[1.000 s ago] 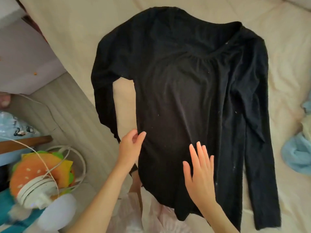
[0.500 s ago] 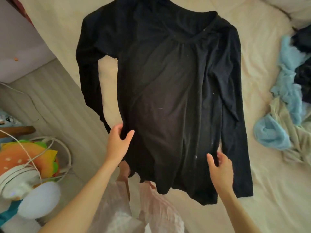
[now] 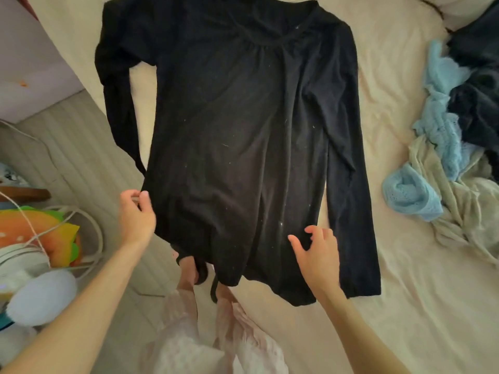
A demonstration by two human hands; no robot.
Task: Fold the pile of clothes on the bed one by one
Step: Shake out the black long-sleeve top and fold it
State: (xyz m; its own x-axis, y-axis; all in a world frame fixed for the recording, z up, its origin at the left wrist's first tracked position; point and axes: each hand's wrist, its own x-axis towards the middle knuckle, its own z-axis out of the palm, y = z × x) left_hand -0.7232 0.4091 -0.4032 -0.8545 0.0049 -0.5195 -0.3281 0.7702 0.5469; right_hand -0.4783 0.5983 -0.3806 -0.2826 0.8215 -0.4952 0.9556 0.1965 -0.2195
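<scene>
Head view: black top laid flat, front up, on the bed, neck away from the person, hem hanging a little past the near bed edge. Both sleeves lie down the sides; the one on the left runs over the bed edge.

Left hand at the top's left side seam near the hem, thumb and fingers pinching the fabric edge. Right hand on the lower right of the body panel, fingers curled and bunching cloth, thumb out to the side. Looks like a grip on the fabric, though the hold is light.

Rest of the pile (blue knit, pale and dark pieces) sits well apart on the right of the bed, unfolded.

Step in hand, my read: squaring the top before the first fold. To do it well:
- pull the hem back onto the bed so nothing drags
- tension both sides evenly, flatten the wrinkles in the middle
- bring each sleeve across the body first, then fold hem to neck
- keep edges lined up, else the stack goes lopsided
</scene>
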